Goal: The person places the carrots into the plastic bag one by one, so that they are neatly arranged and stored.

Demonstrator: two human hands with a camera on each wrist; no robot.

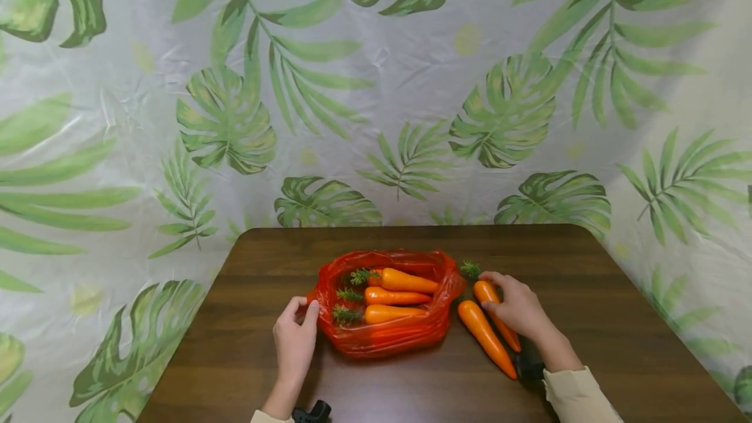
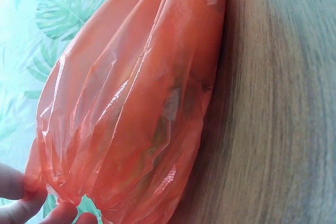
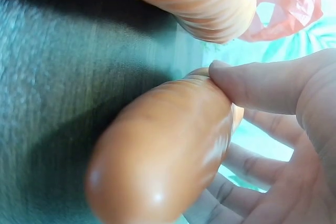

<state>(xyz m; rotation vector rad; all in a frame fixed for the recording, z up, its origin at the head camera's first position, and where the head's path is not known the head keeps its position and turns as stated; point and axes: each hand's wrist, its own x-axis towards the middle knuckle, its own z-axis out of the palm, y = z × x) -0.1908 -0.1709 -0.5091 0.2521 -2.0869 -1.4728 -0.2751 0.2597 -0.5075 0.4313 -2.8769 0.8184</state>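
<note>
A thin red plastic bag [image 1: 388,343] lies open on the table with several orange carrots [image 1: 398,297] inside, their green tops toward the left. My left hand [image 1: 296,341] pinches the bag's left rim; up close, the left fingertips [image 2: 21,208] grip gathered plastic [image 2: 121,93]. To the right of the bag, two carrots lie on the table side by side. My right hand [image 1: 523,309] holds the farther one [image 1: 510,333] near its thick top end, thumb on one side and fingers on the other. The nearer carrot [image 1: 486,339] lies untouched beside it.
The dark wooden table [image 1: 388,390] has rounded far corners. Behind it hangs a pale leaf-patterned sheet [image 1: 405,83]. A black wrist device [image 1: 314,412] shows under the left wrist, and another [image 1: 531,371] under the right wrist near the carrot tips.
</note>
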